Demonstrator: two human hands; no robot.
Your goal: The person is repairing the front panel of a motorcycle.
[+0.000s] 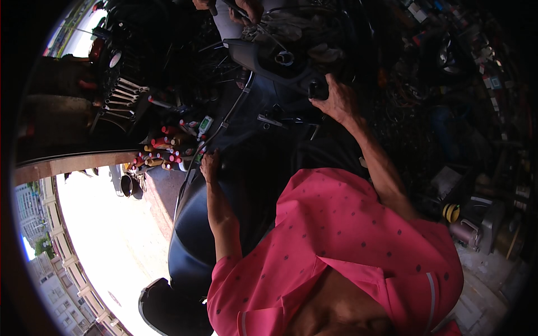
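My right hand is closed round a black rounded knob-like part beside a dark plastic panel; its exact kind is too dark to tell. My left hand rests on the near side of a large black vehicle body, its fingers stretched out next to a thin metal tube. Below that arm curves a smooth, glossy black seat-like surface. Between my hands lie a small metal lever-like piece and other dark parts. A co-worker's hand holds a thin rod-like tool above the panel.
Several wrenches hang in a row at the left. Bottles with red caps crowd below them. At the right are a yellow coiled object, a grey machine and shelves of small boxes. Bright pavement stretches outside at the left.
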